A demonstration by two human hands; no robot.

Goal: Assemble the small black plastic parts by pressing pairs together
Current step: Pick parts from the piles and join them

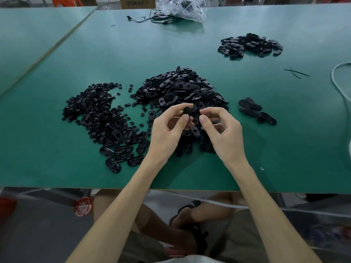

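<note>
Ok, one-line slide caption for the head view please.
Left hand and right hand hold two black plastic parts together above the big pile on the green table.

One view logged: a wide-angle camera worn on the head, sited over the near edge of the green table [57, 168], facing forward and steeply down. Range was close, with the left hand [167, 128] and right hand [222, 130] at mid-frame. The person's lap [144, 242] filled the bottom and the table's far edge ran along the top.

black plastic parts [178, 90] kinda glossy, bench [57, 164] top matt green, clear crinkly plastic bag [191, 10] shiny
</note>
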